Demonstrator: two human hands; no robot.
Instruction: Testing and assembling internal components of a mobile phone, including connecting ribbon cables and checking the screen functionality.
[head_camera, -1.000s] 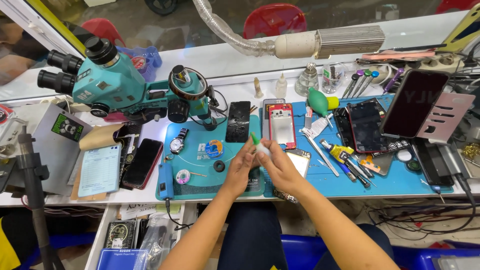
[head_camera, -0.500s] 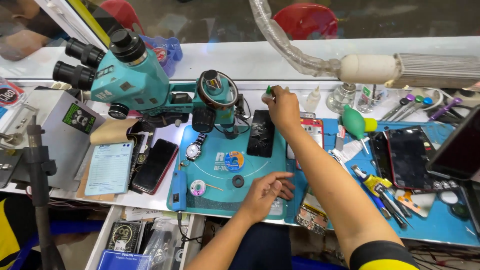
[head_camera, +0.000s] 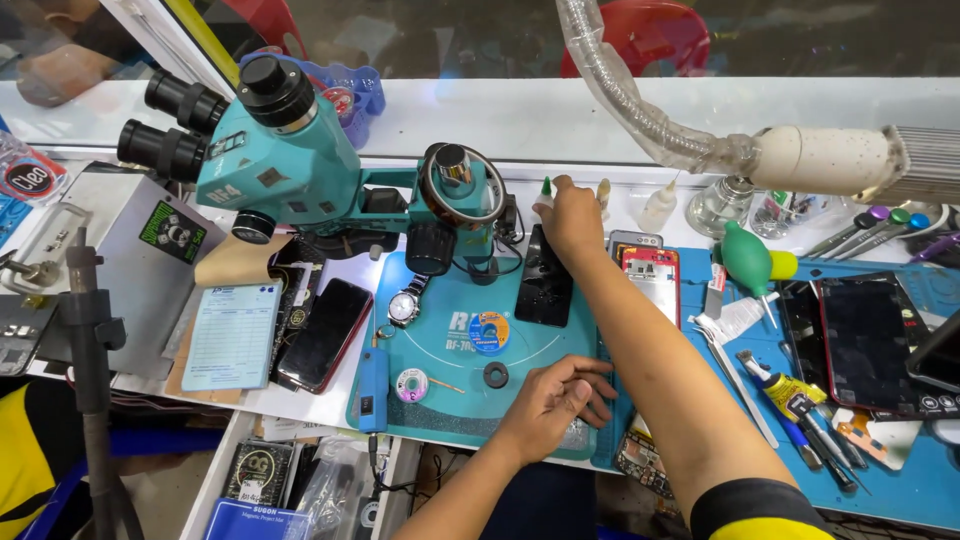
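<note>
1. Where the teal microscope (head_camera: 290, 160) stands at the back left of the worktop (head_camera: 520, 120), it is taken as the landmark; its round lens head hangs over a teal repair mat (head_camera: 450, 395) just to its right and below.
2. A blue mat (head_camera: 900, 480) is laid well to the right of the microscope, with dark phone screens, a green air blower (head_camera: 748, 262) and screwdrivers spread on it.
3. A black phone (head_camera: 545, 285) is seen lying flat on the teal mat, just right of the microscope's lens head.
4. The right hand (head_camera: 572, 215) is stretched out to the back of the worktop, right of the microscope, and is closed on a small green-capped bottle (head_camera: 545, 195), held upright beside other small bottles.
5. The left hand (head_camera: 555, 400) is rested on the near edge of the teal mat, below and right of the microscope, fingers curled loosely with nothing seen in them.
6. The hands are held well apart.
7. A wristwatch (head_camera: 403, 305) and a small solder-wick spool (head_camera: 489, 332) are seen on the mat under the microscope.
</note>
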